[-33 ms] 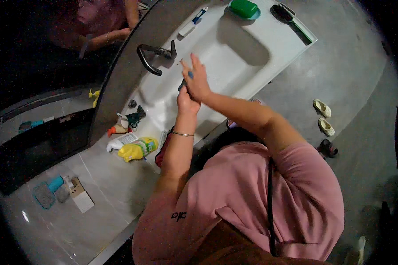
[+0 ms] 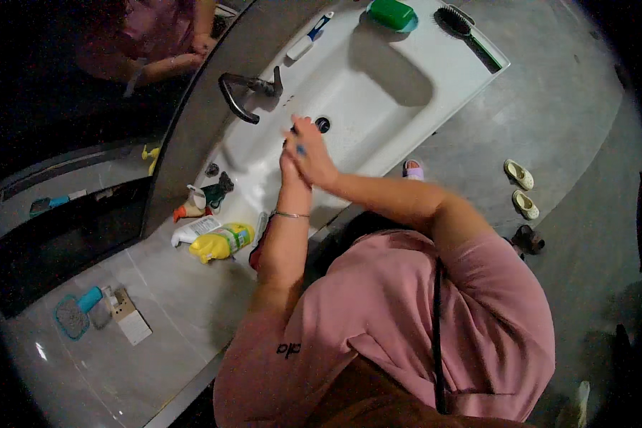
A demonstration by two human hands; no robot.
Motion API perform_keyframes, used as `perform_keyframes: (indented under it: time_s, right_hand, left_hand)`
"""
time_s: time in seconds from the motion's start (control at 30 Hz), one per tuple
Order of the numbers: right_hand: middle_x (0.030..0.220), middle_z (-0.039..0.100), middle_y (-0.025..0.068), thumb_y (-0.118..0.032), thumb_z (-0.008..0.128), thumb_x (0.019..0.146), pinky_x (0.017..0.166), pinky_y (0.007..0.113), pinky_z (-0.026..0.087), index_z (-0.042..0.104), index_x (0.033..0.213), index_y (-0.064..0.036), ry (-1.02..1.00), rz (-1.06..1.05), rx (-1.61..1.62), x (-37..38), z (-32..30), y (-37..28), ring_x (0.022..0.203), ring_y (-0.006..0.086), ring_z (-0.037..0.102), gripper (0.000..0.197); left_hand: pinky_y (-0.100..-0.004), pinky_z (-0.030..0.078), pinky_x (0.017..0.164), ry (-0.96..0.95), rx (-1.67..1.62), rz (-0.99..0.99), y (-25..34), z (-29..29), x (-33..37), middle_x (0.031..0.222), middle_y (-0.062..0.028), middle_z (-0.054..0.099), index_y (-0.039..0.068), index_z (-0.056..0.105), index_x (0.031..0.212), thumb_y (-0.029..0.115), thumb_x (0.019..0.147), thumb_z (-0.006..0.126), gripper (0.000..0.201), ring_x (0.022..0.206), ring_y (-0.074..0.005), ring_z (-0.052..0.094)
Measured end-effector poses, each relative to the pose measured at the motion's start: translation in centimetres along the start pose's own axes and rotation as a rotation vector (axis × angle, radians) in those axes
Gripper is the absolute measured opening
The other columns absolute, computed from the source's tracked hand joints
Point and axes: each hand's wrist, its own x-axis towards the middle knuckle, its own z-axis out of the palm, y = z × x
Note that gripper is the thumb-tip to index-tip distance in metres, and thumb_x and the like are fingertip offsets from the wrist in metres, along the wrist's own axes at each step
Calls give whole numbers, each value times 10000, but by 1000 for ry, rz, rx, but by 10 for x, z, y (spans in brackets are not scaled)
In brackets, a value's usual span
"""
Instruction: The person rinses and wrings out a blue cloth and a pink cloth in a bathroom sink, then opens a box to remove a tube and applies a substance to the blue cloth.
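Note:
Over the white sink (image 2: 378, 128), my two hands are pressed together, a little below the black tap (image 2: 244, 96) and beside the drain (image 2: 322, 125). On top lies my right hand (image 2: 314, 153), its fingers stretched out across the other hand and somewhat blurred. Beneath it my left hand (image 2: 292, 175) is mostly covered, so its fingers cannot be made out. A thin bracelet (image 2: 290, 215) circles my left wrist. A small blue spot shows by the fingers; I cannot tell what it is.
A white-and-blue brush (image 2: 309, 39), a green soap box (image 2: 392, 14) and a black hairbrush (image 2: 467, 36) lie on the sink's rim. Left of my arm are a yellow bottle (image 2: 221, 242), a white bottle (image 2: 189, 232) and an orange-topped bottle (image 2: 189, 209). Pale clogs (image 2: 519, 175) stand on the floor.
Both hands have moved slightly down and left, towards me, and the drain has come into sight. My right hand's fingers now lie lower across the left hand.

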Motion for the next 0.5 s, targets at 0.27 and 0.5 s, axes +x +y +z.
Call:
perform_keyframes:
  time_s: [0.27,0.5]
  right_hand:
    - [1251,471,216,-433,370,921,966,422,349,488,1242,-65,153,255,-113,53,-26,75,1105,361,476,502]
    - [1071,614,116,-546,259,930,801,322,475,570,1141,-59,-306,637,772,70,-79,18,929,203,596,615]
  left_hand:
    - [-419,191,1098,36,-120,-90,-24,-1,1,1379,-125,343,2,323,1329,306,970,318,471,1287,-279,287]
    - [-496,204,1079,118,-280,-175,10,-5,-26,1390,-176,274,-67,183,1346,535,888,406,789,1293,-368,255]
